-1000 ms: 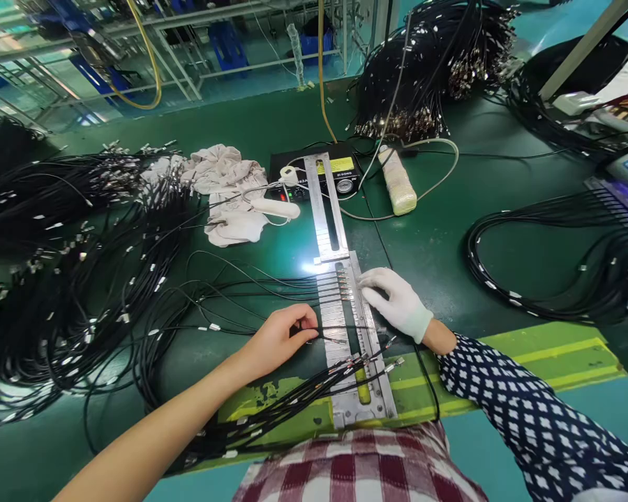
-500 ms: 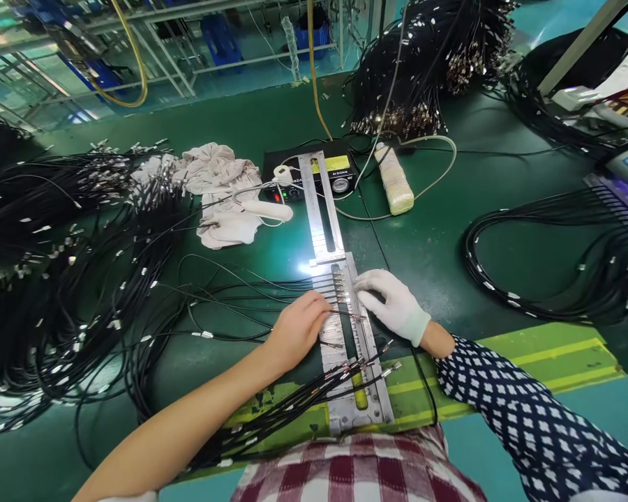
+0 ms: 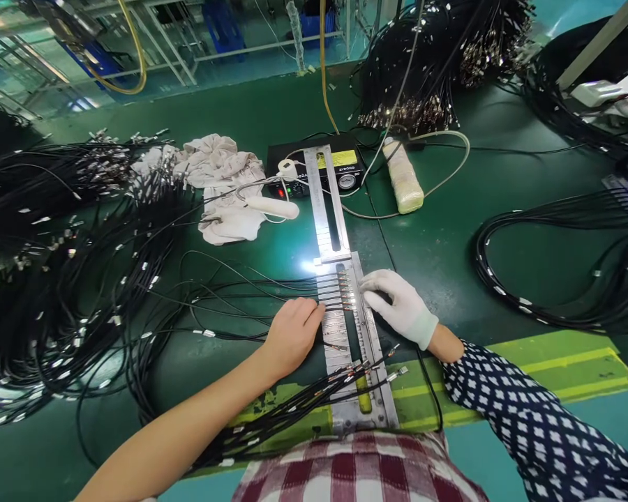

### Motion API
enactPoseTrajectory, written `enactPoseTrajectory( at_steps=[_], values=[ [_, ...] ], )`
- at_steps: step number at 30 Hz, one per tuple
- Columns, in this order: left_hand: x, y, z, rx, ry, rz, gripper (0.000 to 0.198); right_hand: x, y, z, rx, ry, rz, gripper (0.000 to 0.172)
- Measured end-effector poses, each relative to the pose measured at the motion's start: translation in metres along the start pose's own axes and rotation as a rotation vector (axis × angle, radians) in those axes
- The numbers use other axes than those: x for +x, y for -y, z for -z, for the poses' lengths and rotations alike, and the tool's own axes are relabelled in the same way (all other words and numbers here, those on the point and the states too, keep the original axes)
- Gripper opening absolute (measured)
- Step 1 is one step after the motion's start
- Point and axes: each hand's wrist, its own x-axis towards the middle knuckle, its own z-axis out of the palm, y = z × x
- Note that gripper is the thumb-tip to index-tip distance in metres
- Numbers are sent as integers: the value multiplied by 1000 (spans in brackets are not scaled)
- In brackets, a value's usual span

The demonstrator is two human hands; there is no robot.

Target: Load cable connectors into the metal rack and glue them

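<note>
A slotted metal fixture (image 3: pixel 363 335) lies lengthwise in front of me, with several black cables (image 3: pixel 332 286) set side by side across its upper part. My bare left hand (image 3: pixel 294 335) is closed at the fixture's left edge, its fingertips on a black cable whose end reaches over the slot. On the right edge rests my white-gloved right hand (image 3: pixel 396 303), thumb and fingers drawn together beside the cable tips; whether anything is between them is hidden. A loose bundle of black cables (image 3: pixel 293 406) crosses the fixture's lower end.
Heaps of black cables (image 3: pixel 78 314) cover the left side. Behind the fixture are a black control box (image 3: pixel 314 171), crumpled white cloth (image 3: pixel 217 164), a white pen-like tool (image 3: pixel 272 207) and a wrapped bottle (image 3: pixel 404 178). Looped cables (image 3: pixel 484 258) lie right.
My left hand has moved slightly left and down, and the cable it held across the slot now lies in line with the others. The whole view has shifted a little.
</note>
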Motion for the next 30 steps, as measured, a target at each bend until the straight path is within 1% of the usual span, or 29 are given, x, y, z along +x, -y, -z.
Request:
enactPoseTrajectory(
  at_steps=[4,9,11,14,18,21,24,27,28,30],
  values=[
    [1,0,-1,-31,4,-23,25,1,1,0,9,-3,4,11],
    [1,7,4,-201,18,-54,30,1,1,0,-7,-14,0,10],
    [-4,8,7,-242,19,-32,30,0,1,0,-2,-15,4,11],
    [-12,7,9,-212,39,48,36,1,1,0,3,-5,-4,11],
    [-18,6,10,-244,114,76,37,1,0,0,-9,-6,-14,12],
    [-19,6,17,-302,168,95,37,1,-1,0,-6,-1,-11,13],
    [-23,6,29,-391,254,116,31,0,-1,-1,-6,-3,-10,13],
    [-28,4,36,-456,305,147,18,-1,0,-1,-15,-7,-13,13],
    [-28,3,37,-466,292,155,15,-1,0,-1,-18,-10,-11,13],
    [-26,2,34,-459,216,147,17,0,1,-1,-22,-19,-5,13]
  ],
)
